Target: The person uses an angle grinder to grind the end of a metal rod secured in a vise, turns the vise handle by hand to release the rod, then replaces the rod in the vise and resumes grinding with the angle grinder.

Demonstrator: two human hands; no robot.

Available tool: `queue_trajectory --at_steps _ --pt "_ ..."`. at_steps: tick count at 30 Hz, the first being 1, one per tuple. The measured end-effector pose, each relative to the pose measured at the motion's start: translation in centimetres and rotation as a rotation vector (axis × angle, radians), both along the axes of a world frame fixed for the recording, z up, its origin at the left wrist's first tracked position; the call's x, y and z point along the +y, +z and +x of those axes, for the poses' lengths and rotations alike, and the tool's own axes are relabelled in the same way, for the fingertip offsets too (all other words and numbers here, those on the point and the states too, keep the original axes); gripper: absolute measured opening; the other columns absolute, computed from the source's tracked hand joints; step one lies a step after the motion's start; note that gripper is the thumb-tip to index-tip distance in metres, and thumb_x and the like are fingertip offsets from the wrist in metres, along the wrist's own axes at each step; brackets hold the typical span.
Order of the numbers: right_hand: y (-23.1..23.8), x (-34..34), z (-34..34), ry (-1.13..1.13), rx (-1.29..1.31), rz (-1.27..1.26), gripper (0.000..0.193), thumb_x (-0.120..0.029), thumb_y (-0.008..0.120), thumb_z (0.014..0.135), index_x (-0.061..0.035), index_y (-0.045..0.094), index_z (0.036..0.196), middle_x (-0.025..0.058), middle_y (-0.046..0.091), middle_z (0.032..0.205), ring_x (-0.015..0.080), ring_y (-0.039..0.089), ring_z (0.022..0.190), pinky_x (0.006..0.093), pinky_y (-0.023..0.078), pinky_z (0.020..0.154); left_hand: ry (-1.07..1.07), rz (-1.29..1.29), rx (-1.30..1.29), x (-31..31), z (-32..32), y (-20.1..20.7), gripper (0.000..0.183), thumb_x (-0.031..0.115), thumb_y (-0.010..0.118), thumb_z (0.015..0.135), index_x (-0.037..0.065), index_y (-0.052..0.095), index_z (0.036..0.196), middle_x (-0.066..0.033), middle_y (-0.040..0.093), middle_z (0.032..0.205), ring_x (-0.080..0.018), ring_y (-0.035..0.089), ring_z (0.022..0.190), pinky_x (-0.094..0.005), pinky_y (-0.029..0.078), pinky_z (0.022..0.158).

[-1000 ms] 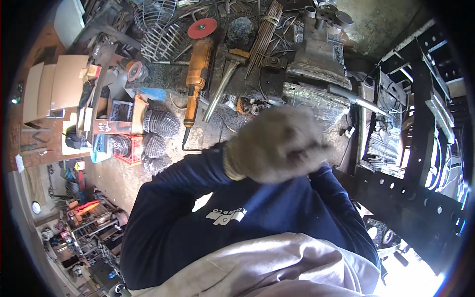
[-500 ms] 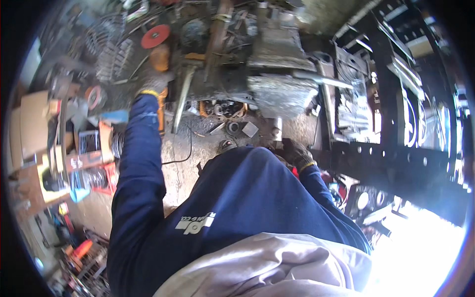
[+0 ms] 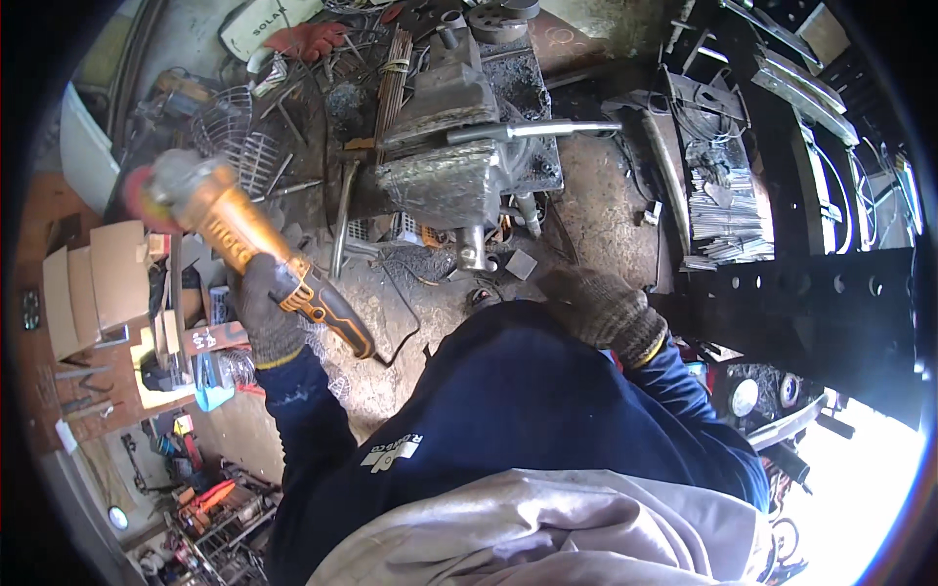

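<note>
My gloved left hand (image 3: 266, 311) is wrapped round the body of a yellow and black angle grinder (image 3: 234, 223). It is raised at the left, with its metal head and blurred red disc (image 3: 147, 200) pointing to the far left. A dark cord trails from the grinder's near end toward the floor. My right hand (image 3: 598, 311), in a grey knit glove, hovers by my navy clothing at the right. Its fingers reach leftward and no object shows in them. Ahead of me stands a large metal bench vise (image 3: 440, 186) with a bar handle (image 3: 547, 129) lying across it.
A workbench beyond the vise carries metal rods (image 3: 391, 93), wire guards (image 3: 249, 161) and a red glove (image 3: 305, 41). Cardboard (image 3: 117, 259) stands at the left. At the right are a stack of metal strips (image 3: 725, 210) and a long dark perforated beam (image 3: 811, 293).
My left hand has lifted the grinder off the bench side and drawn it back toward me, disc now to the left. My right hand has moved slightly. The view has shifted.
</note>
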State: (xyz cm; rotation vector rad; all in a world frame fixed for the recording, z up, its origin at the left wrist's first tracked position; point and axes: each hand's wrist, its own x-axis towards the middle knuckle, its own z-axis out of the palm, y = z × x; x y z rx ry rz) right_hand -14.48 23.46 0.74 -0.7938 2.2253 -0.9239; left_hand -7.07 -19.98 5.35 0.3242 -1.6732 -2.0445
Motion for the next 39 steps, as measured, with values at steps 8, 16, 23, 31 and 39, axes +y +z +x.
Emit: queue_trajectory --at_steps 8,16,23,31,39 --pt "4.2 -5.8 1.2 0.288 -0.07 -0.72 0.068 -0.032 0.082 0.084 -0.003 0.054 0.138 0.0203 0.064 0.126 0.0339 0.062 0.118 0.0404 0.05 0.103 -0.068 0.167 0.225 19.3 1.1 5.9 0.092 0.023 0.09 0.076 0.01 0.037 0.15 -0.0199 0.053 0.144 -0.039 0.064 0.119 -0.0592 0.055 0.099" --pt "4.8 -1.5 2.7 0.224 -0.26 -0.93 0.059 -0.014 0.083 0.085 -0.0047 0.057 0.137 0.0126 0.063 0.132 0.0246 0.06 0.122 0.0393 0.048 0.106 -0.116 0.064 0.154 23.4 2.3 1.2 0.097 0.019 0.092 0.072 0.002 0.035 0.149 -0.0173 0.059 0.134 -0.0311 0.066 0.112 -0.0437 0.058 0.093" --pt "4.5 -2.1 5.0 0.095 -0.579 -0.766 0.073 -0.017 0.086 0.082 -0.0075 0.047 0.143 0.0095 0.064 0.13 0.0205 0.062 0.118 0.0374 0.053 0.098 -0.252 -0.076 0.095 22.4 1.6 0.9 0.099 0.033 0.095 0.067 -0.001 0.041 0.142 -0.0135 0.062 0.126 -0.0258 0.066 0.109 -0.0387 0.057 0.093" --pt "0.6 -3.7 8.5 -0.137 -0.562 -0.934 0.051 -0.012 0.08 0.088 -0.0082 0.057 0.133 0.0065 0.073 0.105 0.0141 0.071 0.082 0.027 0.057 0.061 -0.328 -0.266 0.046 24.0 2.5 2.4 0.091 0.041 0.093 0.067 -0.001 0.05 0.135 -0.012 0.065 0.119 -0.0253 0.066 0.107 -0.0387 0.055 0.094" --pt "-0.4 -2.8 6.7 0.07 -0.54 -0.529 0.068 -0.015 0.084 0.086 -0.0073 0.049 0.143 0.009 0.07 0.117 0.0177 0.069 0.101 0.0342 0.059 0.084 -0.357 -0.323 -0.06 22.9 3.1 -1.5 0.094 0.037 0.094 0.067 0.002 0.045 0.139 -0.0119 0.062 0.125 -0.0246 0.064 0.112 -0.0379 0.055 0.095"
